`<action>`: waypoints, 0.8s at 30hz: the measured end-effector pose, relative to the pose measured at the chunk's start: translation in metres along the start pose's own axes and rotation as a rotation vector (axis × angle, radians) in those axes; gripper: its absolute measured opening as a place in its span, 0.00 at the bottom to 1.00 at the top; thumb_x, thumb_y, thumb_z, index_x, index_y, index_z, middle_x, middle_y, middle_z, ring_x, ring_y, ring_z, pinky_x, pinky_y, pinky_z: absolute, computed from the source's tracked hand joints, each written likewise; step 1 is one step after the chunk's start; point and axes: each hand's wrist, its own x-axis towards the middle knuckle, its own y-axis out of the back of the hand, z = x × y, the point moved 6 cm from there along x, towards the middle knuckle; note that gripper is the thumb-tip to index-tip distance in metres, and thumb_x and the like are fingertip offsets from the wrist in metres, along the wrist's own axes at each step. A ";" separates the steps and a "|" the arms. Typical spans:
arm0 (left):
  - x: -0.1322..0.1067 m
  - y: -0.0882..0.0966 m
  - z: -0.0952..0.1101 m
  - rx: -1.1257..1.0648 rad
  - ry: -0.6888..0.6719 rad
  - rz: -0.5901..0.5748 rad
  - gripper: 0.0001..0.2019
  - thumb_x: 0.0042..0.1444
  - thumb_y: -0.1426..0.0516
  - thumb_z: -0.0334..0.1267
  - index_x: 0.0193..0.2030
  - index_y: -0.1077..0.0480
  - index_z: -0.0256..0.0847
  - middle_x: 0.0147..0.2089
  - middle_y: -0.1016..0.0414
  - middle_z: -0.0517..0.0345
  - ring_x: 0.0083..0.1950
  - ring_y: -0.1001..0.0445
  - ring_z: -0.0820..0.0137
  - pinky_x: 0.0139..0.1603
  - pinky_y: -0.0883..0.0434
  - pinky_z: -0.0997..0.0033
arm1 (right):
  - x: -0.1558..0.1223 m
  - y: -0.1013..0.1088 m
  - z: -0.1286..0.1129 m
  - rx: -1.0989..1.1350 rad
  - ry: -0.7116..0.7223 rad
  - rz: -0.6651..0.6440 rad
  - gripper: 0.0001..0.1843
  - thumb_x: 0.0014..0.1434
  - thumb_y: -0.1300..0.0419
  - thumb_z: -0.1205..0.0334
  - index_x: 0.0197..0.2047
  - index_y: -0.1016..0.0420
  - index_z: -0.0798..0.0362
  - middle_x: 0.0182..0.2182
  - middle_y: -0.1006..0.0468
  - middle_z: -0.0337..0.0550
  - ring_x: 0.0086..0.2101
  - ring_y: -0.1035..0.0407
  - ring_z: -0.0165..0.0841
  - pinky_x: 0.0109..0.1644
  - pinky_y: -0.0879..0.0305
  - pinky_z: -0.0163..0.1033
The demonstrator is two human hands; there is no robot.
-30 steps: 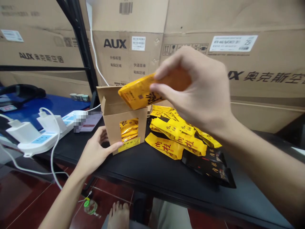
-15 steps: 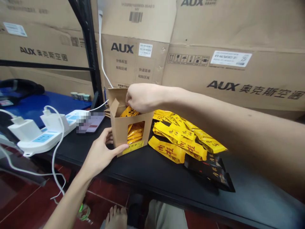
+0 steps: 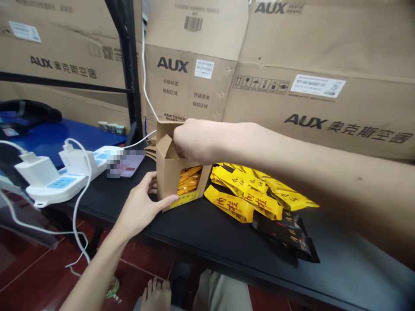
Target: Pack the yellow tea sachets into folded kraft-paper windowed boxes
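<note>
A small brown cardboard box (image 3: 167,179) with a cut-out window stands upright on the black table, its top flaps raised. Orange-yellow packets (image 3: 188,180) show through the window. My left hand (image 3: 141,205) is closed around the box's lower left side, thumb across the front by the yellow label. From above, my right hand (image 3: 196,140) reaches into the open top, curled, its fingertips hidden by the box; I cannot see what they hold. Right of the box lie several yellow packets (image 3: 230,205) with dark lettering, and black packets (image 3: 288,233) overlap their near end.
A white power strip (image 3: 53,190) with plugged-in chargers and loose cables is at left, beside a phone (image 3: 128,164). Behind the table stand large AUX cartons (image 3: 269,108). A black metal post (image 3: 128,65) rises behind the phone. The black table's (image 3: 207,244) front edge runs above my legs.
My right hand has sunk lower into the box, and the yellow packet seen beneath it at the opening is now out of sight. The whole view has shifted slightly; my left hand keeps its hold.
</note>
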 end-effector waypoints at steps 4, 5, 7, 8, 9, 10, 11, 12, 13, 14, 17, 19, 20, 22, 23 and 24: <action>-0.001 0.000 0.002 0.002 0.007 -0.005 0.35 0.45 0.27 0.57 0.56 0.29 0.45 0.57 0.16 0.48 0.57 0.17 0.50 0.62 0.23 0.46 | 0.012 -0.004 0.006 0.270 -0.028 0.006 0.06 0.51 0.33 0.75 0.31 0.19 0.55 0.29 0.21 0.39 0.40 0.21 0.37 0.47 0.23 0.40; -0.001 0.000 0.003 0.002 0.006 -0.007 0.35 0.45 0.27 0.57 0.56 0.29 0.45 0.57 0.16 0.48 0.57 0.17 0.50 0.62 0.23 0.46 | 0.015 -0.003 0.008 0.336 -0.033 0.048 0.06 0.50 0.33 0.75 0.29 0.20 0.55 0.27 0.23 0.38 0.39 0.21 0.37 0.46 0.23 0.40; -0.001 0.000 0.003 -0.003 0.007 -0.011 0.35 0.45 0.27 0.58 0.56 0.29 0.45 0.57 0.16 0.47 0.58 0.17 0.50 0.62 0.23 0.46 | 0.022 -0.004 0.009 0.397 -0.004 0.090 0.05 0.50 0.33 0.73 0.28 0.21 0.54 0.25 0.25 0.37 0.39 0.21 0.37 0.44 0.22 0.39; -0.001 0.000 0.003 -0.006 0.010 -0.013 0.35 0.45 0.27 0.58 0.56 0.29 0.45 0.57 0.16 0.47 0.58 0.17 0.50 0.62 0.23 0.46 | 0.024 -0.005 0.007 0.392 0.028 0.078 0.04 0.51 0.33 0.71 0.28 0.21 0.54 0.25 0.25 0.36 0.39 0.21 0.37 0.44 0.22 0.39; -0.001 0.000 0.003 -0.009 0.012 -0.014 0.35 0.45 0.27 0.58 0.56 0.29 0.45 0.57 0.16 0.47 0.58 0.17 0.49 0.62 0.22 0.46 | 0.026 -0.007 0.005 0.370 0.056 0.043 0.04 0.51 0.33 0.70 0.28 0.21 0.53 0.26 0.25 0.36 0.39 0.21 0.37 0.43 0.21 0.39; -0.001 0.000 0.003 -0.010 0.013 -0.013 0.35 0.44 0.26 0.58 0.56 0.29 0.45 0.57 0.16 0.47 0.58 0.17 0.49 0.62 0.22 0.46 | 0.028 -0.010 0.003 0.342 0.071 -0.009 0.03 0.52 0.33 0.70 0.28 0.21 0.53 0.26 0.24 0.37 0.39 0.21 0.37 0.43 0.21 0.39; -0.001 0.000 0.003 -0.010 0.011 -0.012 0.35 0.45 0.26 0.57 0.56 0.29 0.45 0.57 0.16 0.47 0.58 0.17 0.50 0.62 0.22 0.46 | 0.028 -0.014 0.002 0.316 0.073 -0.065 0.03 0.53 0.34 0.69 0.29 0.21 0.53 0.27 0.24 0.37 0.39 0.21 0.37 0.44 0.21 0.40; -0.001 0.000 0.003 -0.011 0.009 -0.012 0.35 0.45 0.26 0.57 0.56 0.29 0.45 0.57 0.16 0.47 0.58 0.17 0.50 0.62 0.22 0.46 | 0.027 -0.016 0.002 0.296 0.067 -0.112 0.03 0.54 0.35 0.69 0.29 0.21 0.53 0.27 0.23 0.38 0.38 0.21 0.37 0.44 0.21 0.40; -0.001 0.000 0.003 -0.012 0.007 -0.011 0.35 0.45 0.27 0.57 0.56 0.29 0.45 0.57 0.16 0.47 0.58 0.17 0.50 0.62 0.22 0.47 | 0.025 -0.016 0.003 0.284 0.062 -0.142 0.04 0.56 0.36 0.69 0.30 0.21 0.54 0.28 0.23 0.39 0.38 0.21 0.37 0.45 0.21 0.41; -0.001 0.000 0.003 -0.012 0.007 -0.009 0.35 0.45 0.26 0.58 0.56 0.29 0.45 0.57 0.16 0.47 0.58 0.17 0.50 0.62 0.22 0.47 | 0.023 -0.015 0.004 0.285 0.060 -0.148 0.05 0.57 0.37 0.69 0.30 0.21 0.54 0.28 0.23 0.39 0.38 0.21 0.37 0.46 0.22 0.42; 0.000 0.000 0.002 -0.009 0.017 0.000 0.36 0.44 0.26 0.58 0.57 0.29 0.45 0.58 0.16 0.46 0.58 0.17 0.50 0.62 0.22 0.47 | 0.010 -0.002 0.017 0.414 0.085 -0.041 0.07 0.60 0.39 0.70 0.34 0.20 0.54 0.29 0.20 0.40 0.37 0.21 0.35 0.45 0.22 0.40; 0.000 0.001 0.001 -0.007 0.016 0.003 0.36 0.44 0.26 0.57 0.57 0.29 0.44 0.59 0.17 0.46 0.58 0.18 0.50 0.62 0.22 0.46 | -0.003 0.012 0.037 0.565 0.088 0.115 0.07 0.63 0.41 0.70 0.37 0.20 0.54 0.30 0.18 0.40 0.34 0.21 0.32 0.43 0.23 0.38; 0.000 0.000 0.001 -0.008 0.012 0.002 0.36 0.45 0.27 0.57 0.57 0.29 0.44 0.59 0.17 0.45 0.59 0.18 0.50 0.62 0.23 0.46 | -0.010 0.018 0.052 0.625 0.072 0.208 0.07 0.64 0.41 0.69 0.39 0.20 0.54 0.30 0.18 0.40 0.33 0.21 0.32 0.42 0.23 0.37; -0.001 0.000 0.001 -0.011 0.005 -0.001 0.36 0.45 0.27 0.57 0.58 0.29 0.44 0.60 0.17 0.45 0.59 0.18 0.50 0.63 0.22 0.46 | -0.026 0.023 0.089 0.664 -0.003 0.389 0.08 0.66 0.43 0.68 0.39 0.22 0.55 0.29 0.18 0.41 0.31 0.21 0.31 0.40 0.23 0.38; -0.001 0.001 0.001 -0.009 0.006 0.000 0.36 0.45 0.27 0.57 0.58 0.29 0.44 0.60 0.17 0.45 0.59 0.18 0.50 0.63 0.22 0.46 | -0.033 0.020 0.110 0.641 -0.069 0.434 0.09 0.67 0.44 0.69 0.40 0.22 0.55 0.29 0.18 0.41 0.30 0.22 0.31 0.40 0.24 0.38; -0.001 0.001 0.001 -0.009 0.007 0.002 0.36 0.45 0.27 0.56 0.58 0.29 0.44 0.60 0.17 0.45 0.59 0.18 0.50 0.63 0.22 0.46 | -0.039 0.012 0.131 0.600 -0.145 0.457 0.11 0.67 0.46 0.70 0.41 0.21 0.55 0.29 0.18 0.42 0.28 0.22 0.31 0.39 0.24 0.39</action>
